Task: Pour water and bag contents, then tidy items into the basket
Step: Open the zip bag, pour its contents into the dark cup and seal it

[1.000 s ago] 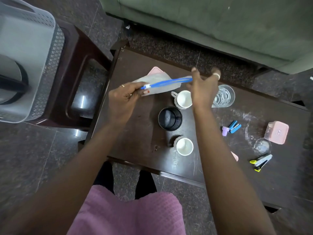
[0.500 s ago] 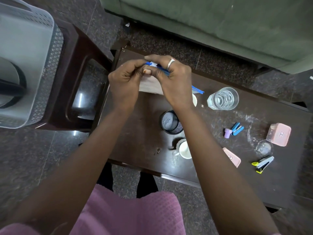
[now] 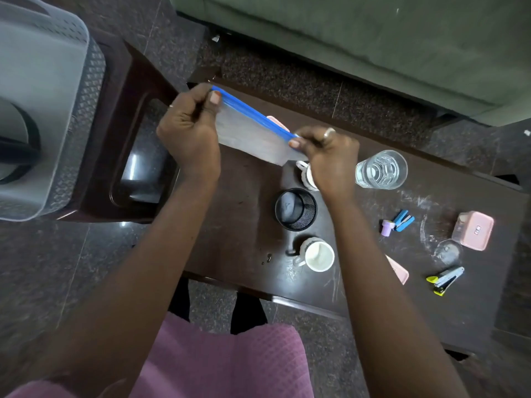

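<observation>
One basket (image 3: 83,124) is being borne by a stool (image 3: 138,81) at far left. One end of the blue seal is being pinched by the left hand (image 3: 189,130). The bag (image 3: 253,136), flat and seemingly empty, is being held stretched above the table (image 3: 244,214), and its other end is being pinched by the right hand (image 3: 330,156). Sealing is seemingly being done; a leftward carry into the basket is being called for next.

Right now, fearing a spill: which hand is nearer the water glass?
Right. The right hand pinches the bag beside the glass; the left hand grips its other end, farther off.
</observation>
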